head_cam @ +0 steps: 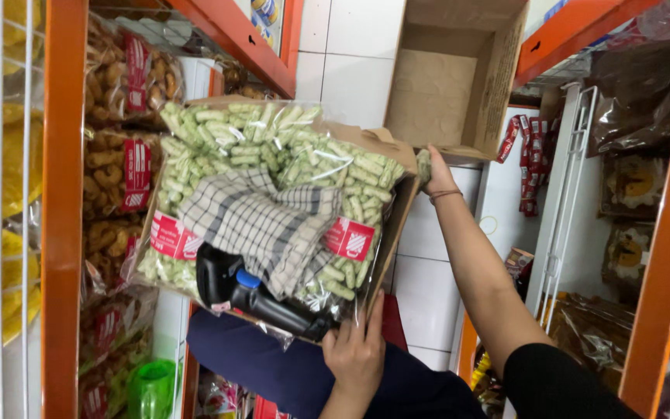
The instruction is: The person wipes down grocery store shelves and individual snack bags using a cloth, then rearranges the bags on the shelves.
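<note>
Left hand (356,353) grips near edge of brown cardboard box (397,209) holding clear bags of green snack sticks (273,140); right hand (437,177) grips its far corner.

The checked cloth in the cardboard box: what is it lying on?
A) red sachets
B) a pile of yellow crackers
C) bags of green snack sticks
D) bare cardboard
C: the checked cloth is draped over clear bags of green snack sticks that fill the cardboard box.
</note>
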